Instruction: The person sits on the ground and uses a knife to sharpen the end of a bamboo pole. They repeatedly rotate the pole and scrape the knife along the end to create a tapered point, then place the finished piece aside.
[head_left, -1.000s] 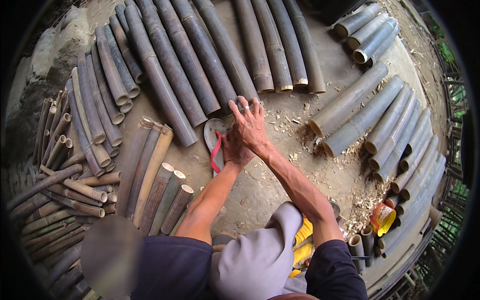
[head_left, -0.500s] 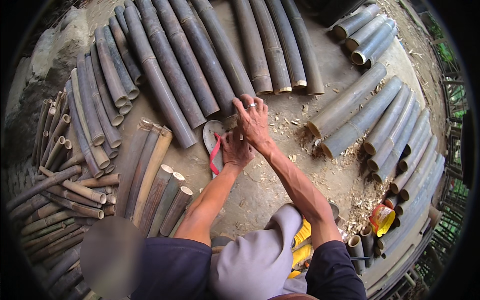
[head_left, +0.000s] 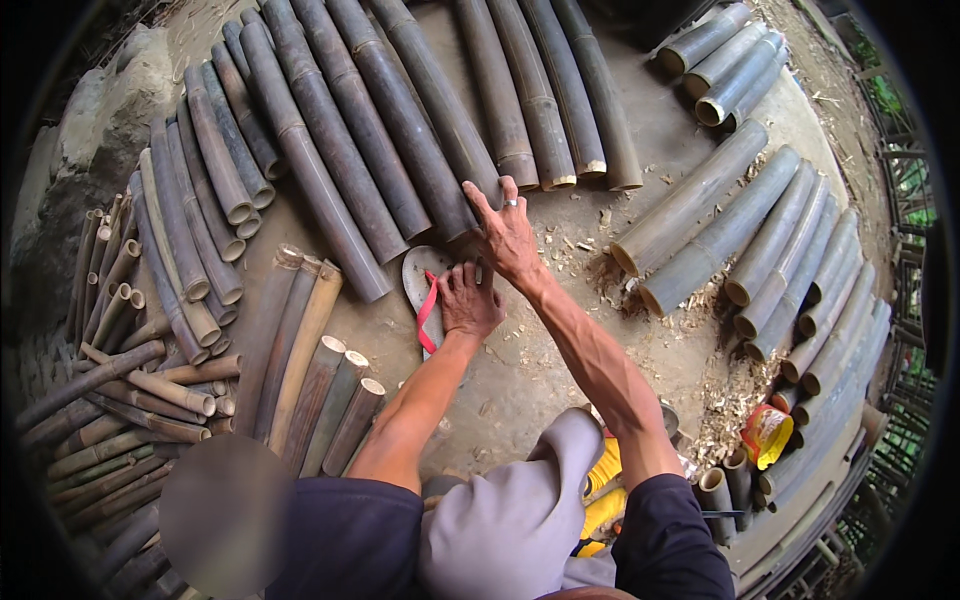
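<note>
Bamboo pole (head_left: 438, 102) lies at twelve o'clock to the right hand (head_left: 508, 240), fingers parted; left hand (head_left: 472, 305), fingers spread, has drawn apart; sandal (head_left: 415, 272) at its nine o'clock.

And here's the long, dark grey-brown, round bamboo tube (head_left: 438, 100), lying flat on the floor (head_left: 560, 330), slanting from the upper left down toward the middle, the last of the tight run before a gap. Whole along its visible length, smooth-sided, its near end partly hidden! Just below, the grey, flat, round-ended sandal (head_left: 413, 278) lies apart from it on the floor, its right side partly covered, a bright red strap bending down along it.
</note>
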